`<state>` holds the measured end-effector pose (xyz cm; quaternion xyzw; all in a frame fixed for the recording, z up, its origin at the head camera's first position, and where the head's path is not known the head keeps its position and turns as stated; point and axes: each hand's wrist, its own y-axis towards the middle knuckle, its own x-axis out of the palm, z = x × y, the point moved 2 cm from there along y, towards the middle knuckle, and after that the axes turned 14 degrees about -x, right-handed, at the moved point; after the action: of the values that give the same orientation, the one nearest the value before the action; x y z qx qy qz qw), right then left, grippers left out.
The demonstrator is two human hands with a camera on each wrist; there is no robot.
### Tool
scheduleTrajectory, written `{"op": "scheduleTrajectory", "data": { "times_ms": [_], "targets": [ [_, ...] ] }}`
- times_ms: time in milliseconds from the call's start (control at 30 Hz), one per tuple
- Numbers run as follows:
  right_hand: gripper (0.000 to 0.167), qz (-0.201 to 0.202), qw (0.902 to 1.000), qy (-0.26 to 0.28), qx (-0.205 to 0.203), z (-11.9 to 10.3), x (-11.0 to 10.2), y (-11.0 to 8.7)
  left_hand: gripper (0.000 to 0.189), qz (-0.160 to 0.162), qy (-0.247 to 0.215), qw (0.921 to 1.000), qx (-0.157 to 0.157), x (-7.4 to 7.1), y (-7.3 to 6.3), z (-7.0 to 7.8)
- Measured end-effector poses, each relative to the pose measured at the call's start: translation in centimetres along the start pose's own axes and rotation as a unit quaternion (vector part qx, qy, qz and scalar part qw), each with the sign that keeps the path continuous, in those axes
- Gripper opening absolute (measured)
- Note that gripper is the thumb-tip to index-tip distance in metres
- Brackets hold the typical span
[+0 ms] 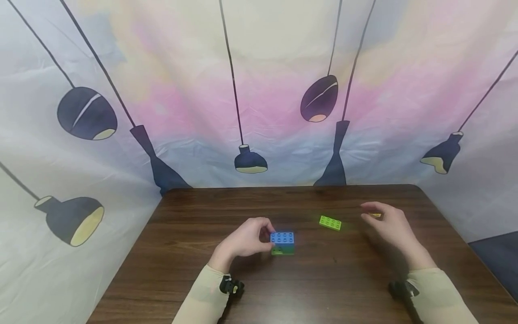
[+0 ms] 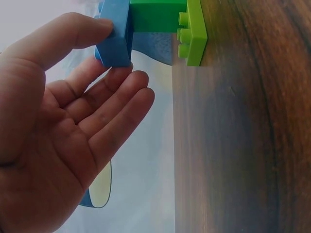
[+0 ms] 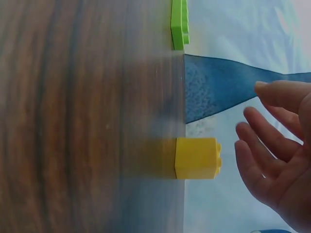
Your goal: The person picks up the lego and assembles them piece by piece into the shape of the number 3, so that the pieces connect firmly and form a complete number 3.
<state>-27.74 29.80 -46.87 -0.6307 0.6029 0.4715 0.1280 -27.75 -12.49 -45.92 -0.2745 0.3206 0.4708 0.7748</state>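
Note:
A small stack of toy building bricks stands on the table (image 1: 315, 279): a blue brick (image 1: 282, 237) on top, a green brick (image 2: 158, 17) under it, and a lime flat brick (image 2: 196, 36) at the bottom. My left hand (image 1: 247, 238) pinches the left end of the blue brick between thumb and fingers, the other fingers spread below. Over to the right, my right hand (image 1: 390, 227) hovers beside a yellow brick (image 3: 196, 158), fingers loosely bent and apart from it. In the head view that hand partly hides the yellow brick.
Another lime flat brick (image 1: 330, 222) lies between the two hands, a little farther back. Behind the table's far edge hangs a cloth (image 1: 194, 108) printed with dark lamps. A dark surface (image 1: 497, 256) shows beyond the right edge.

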Motion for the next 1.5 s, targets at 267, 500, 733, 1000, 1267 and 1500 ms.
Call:
{"op": "scheduleTrajectory", "data": {
  "times_ms": [267, 500, 733, 1000, 1267, 1500],
  "targets": [
    [0.041, 0.013, 0.9994, -0.022, 0.025, 0.5, -0.8, -0.1, 0.023, 0.003, 0.000, 1.0000, 0.003, -0.1, -0.1, 0.1],
    [0.048, 0.009, 0.9993, -0.018, 0.031, 1.3, -1.2, -0.2, 0.023, 0.001, 0.001, 1.0000, 0.007, 0.0, -0.1, 0.2],
    [0.067, -0.048, 0.9959, 0.000, 0.077, 2.6, -1.3, 0.2, 0.022, 0.002, -0.002, 1.0000, 0.008, 0.1, -0.1, 0.2],
    [0.077, -0.103, 0.9879, 0.022, 0.113, 3.7, -0.9, 0.1, 0.022, 0.001, -0.004, 1.0000, 0.009, 0.2, -0.1, 0.1],
    [0.080, -0.114, 0.9847, 0.035, 0.127, 4.9, -0.3, 0.4, 0.023, 0.002, -0.003, 1.0000, 0.006, 0.2, -0.2, 0.0],
    [0.074, -0.106, 0.9844, 0.054, 0.130, 5.9, 0.0, 0.8, 0.024, 0.004, -0.005, 1.0000, 0.006, 0.1, -0.3, 0.0]
  ]
}}
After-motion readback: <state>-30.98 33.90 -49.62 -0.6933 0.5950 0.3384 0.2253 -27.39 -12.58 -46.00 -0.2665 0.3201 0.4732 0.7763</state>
